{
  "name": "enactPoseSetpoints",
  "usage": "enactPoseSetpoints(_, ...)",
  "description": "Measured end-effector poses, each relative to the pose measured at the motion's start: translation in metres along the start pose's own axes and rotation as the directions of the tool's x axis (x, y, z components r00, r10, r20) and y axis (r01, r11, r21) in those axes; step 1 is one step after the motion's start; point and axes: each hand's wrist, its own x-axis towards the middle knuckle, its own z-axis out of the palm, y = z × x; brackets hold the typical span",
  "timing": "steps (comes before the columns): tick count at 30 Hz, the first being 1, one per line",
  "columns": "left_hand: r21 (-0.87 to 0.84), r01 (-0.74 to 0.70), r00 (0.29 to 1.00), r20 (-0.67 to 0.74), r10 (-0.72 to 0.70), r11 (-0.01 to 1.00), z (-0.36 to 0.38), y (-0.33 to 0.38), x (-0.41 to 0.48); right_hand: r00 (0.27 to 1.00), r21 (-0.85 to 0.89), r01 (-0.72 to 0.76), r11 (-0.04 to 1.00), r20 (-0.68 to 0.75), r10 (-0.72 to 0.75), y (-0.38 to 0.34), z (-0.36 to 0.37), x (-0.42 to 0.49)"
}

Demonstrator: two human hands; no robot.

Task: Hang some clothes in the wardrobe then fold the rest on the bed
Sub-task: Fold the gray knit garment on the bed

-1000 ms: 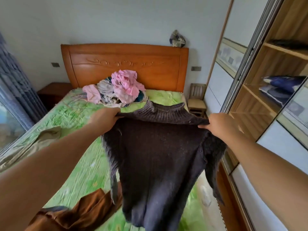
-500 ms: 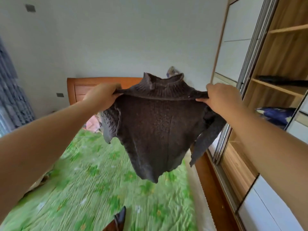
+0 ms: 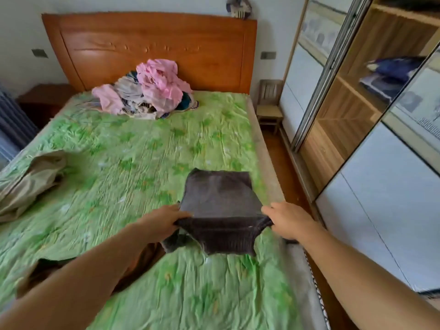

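A dark knitted sweater (image 3: 220,201) lies stretched out on the green bed sheet (image 3: 133,167) near the bed's right edge, body pointing toward the headboard, ribbed collar hanging toward me. My left hand (image 3: 162,222) grips the sweater's left shoulder and my right hand (image 3: 287,219) grips its right shoulder, both just above the sheet. A heap of pink, grey and teal clothes (image 3: 147,91) sits at the head of the bed. The wardrobe (image 3: 352,91) stands open on the right with wooden shelves.
A beige garment (image 3: 33,179) lies at the bed's left edge. A brown garment (image 3: 142,256) shows under my left forearm. A small wooden chair (image 3: 270,103) stands between bed and wardrobe. Folded blue fabric (image 3: 392,70) rests on a wardrobe shelf. A wooden headboard (image 3: 152,48) backs the bed.
The sweater was held up in the air by its shoulders; both hands have swung it down and forward, and its body now lies flat on the sheet.
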Motion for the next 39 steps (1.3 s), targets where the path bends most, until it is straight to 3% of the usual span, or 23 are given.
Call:
enactPoseSetpoints(7, 0.208, -0.088, 0.938, 0.345, 0.011, 0.974, 0.233, -0.002, -0.032, 0.977, -0.030, 0.041, 0.999, 0.211, -0.034, -0.058, 0.223, -0.045)
enactPoseSetpoints(12, 0.306, -0.048, 0.904, 0.419, -0.089, 0.951, 0.345, 0.012, -0.061, 0.955, -0.035, 0.050, 0.998, 0.293, -0.037, -0.086, 0.341, -0.079)
enactPoseSetpoints(16, 0.378, 0.008, 0.880, 0.437, -0.186, 0.926, 0.397, 0.019, -0.066, 0.950, -0.028, 0.027, 0.999, 0.312, -0.017, -0.090, 0.394, -0.085)
enactPoseSetpoints(19, 0.391, 0.043, 0.828, 0.501, -0.252, 0.919, 0.430, 0.028, -0.070, 0.910, -0.018, 0.014, 1.000, 0.414, -0.005, -0.097, 0.426, -0.093)
enactPoseSetpoints(22, 0.374, 0.133, 0.768, 0.546, -0.334, 0.918, 0.450, 0.037, -0.072, 0.910, 0.020, 0.000, 1.000, 0.415, -0.008, -0.100, 0.446, -0.099)
enactPoseSetpoints(25, 0.375, 0.201, 0.805, 0.464, -0.371, 0.905, 0.450, 0.049, -0.067, 0.927, 0.107, -0.047, 0.993, 0.374, 0.003, -0.100, 0.445, -0.096)
enactPoseSetpoints(27, 0.314, 0.244, 0.873, 0.340, -0.349, 0.917, 0.442, 0.060, -0.057, 0.974, 0.217, -0.128, 0.968, 0.213, 0.081, -0.097, 0.434, -0.095)
enactPoseSetpoints(29, 0.179, 0.249, 0.923, 0.253, -0.289, 0.952, 0.435, 0.078, -0.040, 0.964, 0.369, -0.248, 0.895, 0.001, 0.267, -0.086, 0.421, -0.096)
enactPoseSetpoints(31, -0.018, 0.228, 0.953, 0.208, -0.220, 0.973, 0.429, 0.104, -0.017, 0.885, 0.551, -0.357, 0.754, -0.058, 0.461, -0.065, 0.414, -0.099)
enactPoseSetpoints(34, -0.210, 0.126, 0.985, 0.145, -0.097, 0.969, 0.428, 0.153, 0.023, 0.756, 0.710, -0.475, 0.520, 0.027, 0.655, -0.024, 0.418, -0.100)
enactPoseSetpoints(39, -0.128, -0.095, 0.986, 0.126, 0.112, 0.987, 0.444, 0.229, 0.076, 0.593, 0.734, -0.640, 0.227, 0.284, 0.753, 0.044, 0.444, -0.079)
